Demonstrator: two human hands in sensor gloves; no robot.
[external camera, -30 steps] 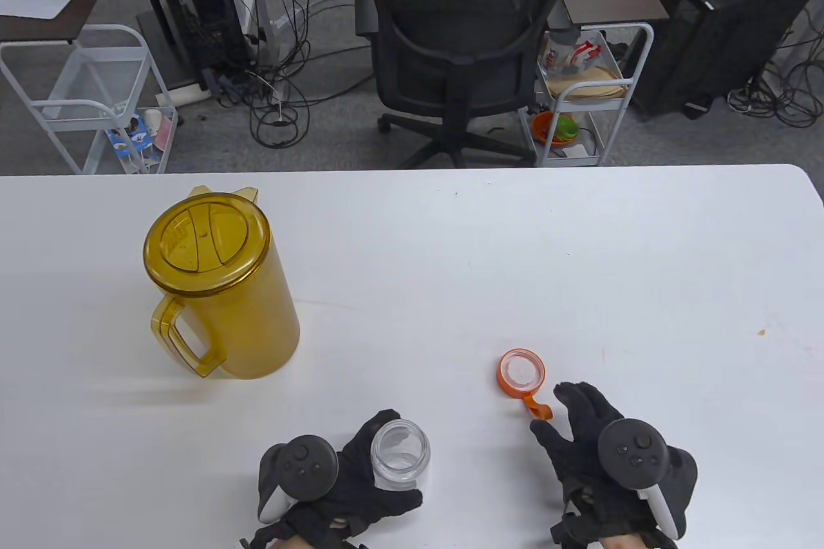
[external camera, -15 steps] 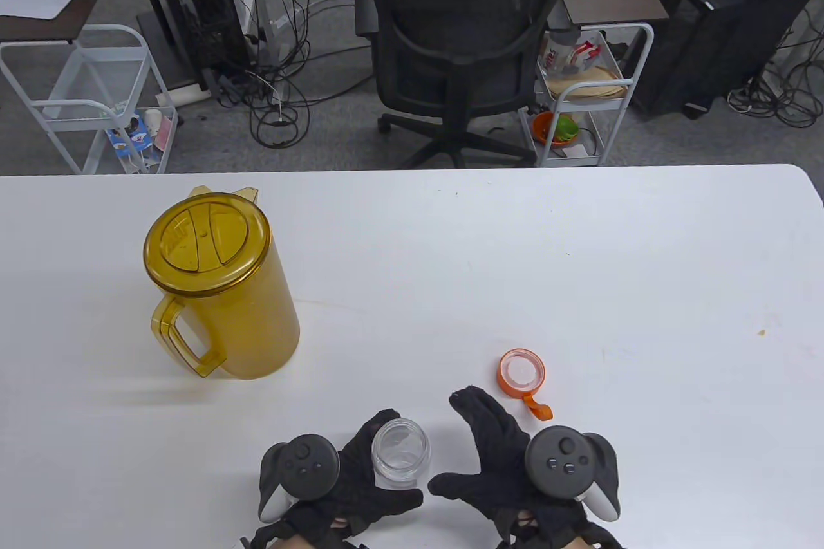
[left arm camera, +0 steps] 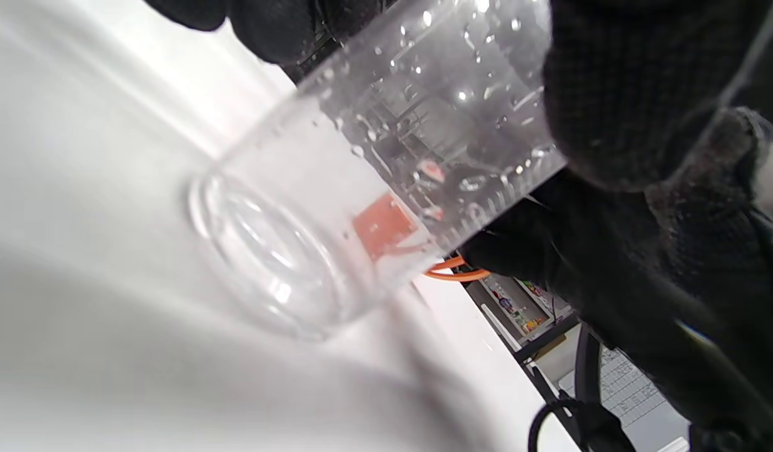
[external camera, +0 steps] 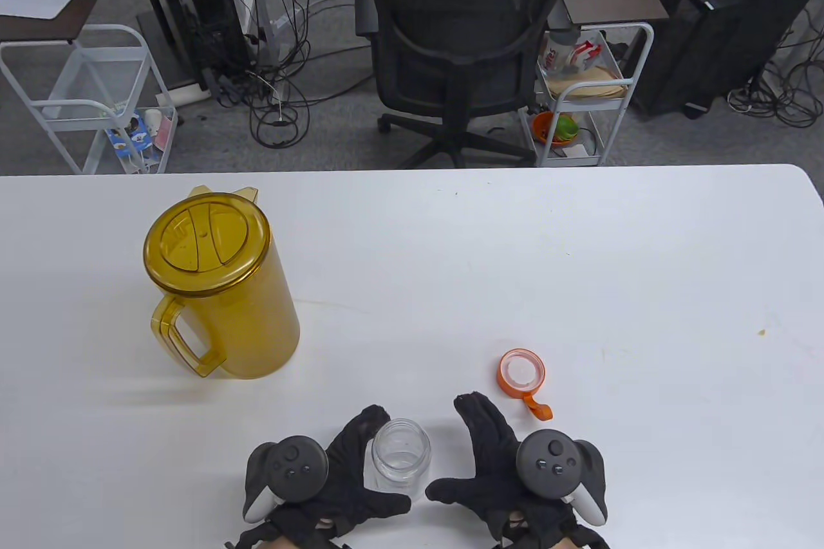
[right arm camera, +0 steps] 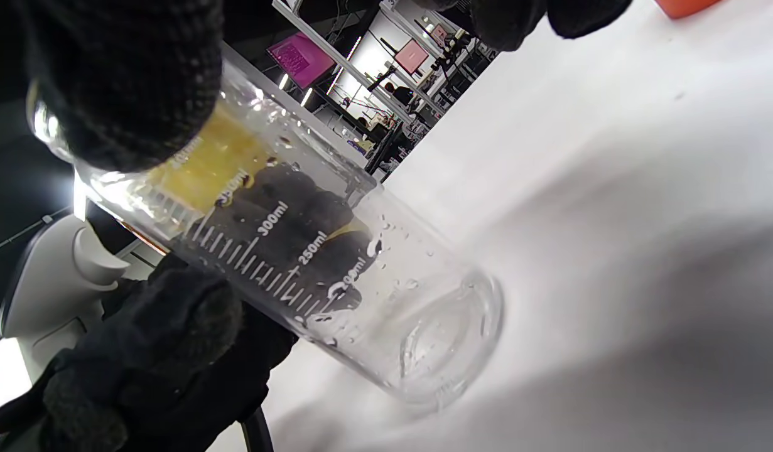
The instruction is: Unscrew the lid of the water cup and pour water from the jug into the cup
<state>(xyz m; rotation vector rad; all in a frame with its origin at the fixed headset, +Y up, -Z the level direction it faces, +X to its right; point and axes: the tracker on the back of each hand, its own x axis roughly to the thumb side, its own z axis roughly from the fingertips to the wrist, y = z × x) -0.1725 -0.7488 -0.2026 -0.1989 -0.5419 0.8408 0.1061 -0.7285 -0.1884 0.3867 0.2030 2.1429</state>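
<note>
The clear water cup [external camera: 400, 459] stands upright and uncapped near the table's front edge. My left hand [external camera: 380, 462] grips it from the left, fingers curled round its far side and thumb on the near side. My right hand [external camera: 450, 446] is just right of the cup with fingers spread and the thumb pointing at the cup wall. In the right wrist view a gloved fingertip [right arm camera: 122, 81] lies over the cup [right arm camera: 336, 270] rim. The orange lid [external camera: 521, 372] lies on the table with its loop toward me. The amber lidded jug [external camera: 219, 291] stands at the left, with no hand on it.
The white table [external camera: 579, 266] ends in a far edge with an office chair [external camera: 467, 34] and wire carts behind it. In the left wrist view the cup [left arm camera: 373, 207] has droplets inside and my right glove [left arm camera: 549, 251] shows behind it.
My right hand has moved left from beside the orange lid to the cup's right side. The lid stays on the table. My left hand shifted slightly left and still holds the cup.
</note>
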